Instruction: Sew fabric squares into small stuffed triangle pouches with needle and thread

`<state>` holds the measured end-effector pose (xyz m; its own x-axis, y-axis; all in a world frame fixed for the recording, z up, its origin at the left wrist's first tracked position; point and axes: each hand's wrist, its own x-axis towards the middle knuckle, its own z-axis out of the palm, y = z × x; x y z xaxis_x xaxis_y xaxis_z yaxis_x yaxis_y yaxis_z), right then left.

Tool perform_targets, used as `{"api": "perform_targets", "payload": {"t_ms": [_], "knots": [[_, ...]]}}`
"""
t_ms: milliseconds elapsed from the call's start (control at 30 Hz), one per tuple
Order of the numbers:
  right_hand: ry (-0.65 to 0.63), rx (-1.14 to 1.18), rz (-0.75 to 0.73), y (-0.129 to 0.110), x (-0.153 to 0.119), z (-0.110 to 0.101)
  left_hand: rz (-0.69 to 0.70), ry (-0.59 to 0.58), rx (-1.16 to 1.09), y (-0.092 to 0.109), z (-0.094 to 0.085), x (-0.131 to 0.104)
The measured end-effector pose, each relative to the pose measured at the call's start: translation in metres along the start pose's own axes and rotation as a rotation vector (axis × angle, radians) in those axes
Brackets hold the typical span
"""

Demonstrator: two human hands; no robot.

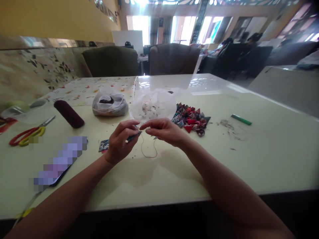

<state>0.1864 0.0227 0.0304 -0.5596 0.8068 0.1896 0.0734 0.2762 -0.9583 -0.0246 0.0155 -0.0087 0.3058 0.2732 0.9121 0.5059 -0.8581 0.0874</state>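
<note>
My left hand [122, 141] pinches a small dark blue piece of fabric [134, 135] above the table. Close beside it, my right hand [163, 131] has its thumb and index finger nearly together at the fabric's edge; whatever is between them is too small to make out. A thin dark thread [149, 157] hangs in a loop below both hands. Behind the right hand lies a pile of folded patterned fabric pieces [191, 119], red, blue and dark. Patterned fabric [103, 145] lies flat by the left wrist.
Red and yellow scissors [30, 134], a dark red cylinder [69, 114] and a blurred-out phone [62, 162] are on the left. Behind the hands sit a plastic bag [109, 104] and a white sheet [154, 104] with scraps. A green object [241, 119] lies right, near loose threads.
</note>
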Motion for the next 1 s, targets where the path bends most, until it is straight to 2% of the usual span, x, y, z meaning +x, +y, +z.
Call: {"api": "perform_targets", "payload": {"t_ms": [733,900,1000], "knots": [[-0.033,-0.008,-0.013,0.01,0.001,0.0,-0.035,0.008,-0.001,-0.001,0.002,0.0],[0.031,-0.01,-0.023,0.009,0.001,0.002,-0.132,0.006,-0.057,0.001,0.002,0.001],[0.095,-0.034,-0.048,0.011,0.002,0.004,-0.309,0.007,-0.159,0.005,0.004,0.001]]}}
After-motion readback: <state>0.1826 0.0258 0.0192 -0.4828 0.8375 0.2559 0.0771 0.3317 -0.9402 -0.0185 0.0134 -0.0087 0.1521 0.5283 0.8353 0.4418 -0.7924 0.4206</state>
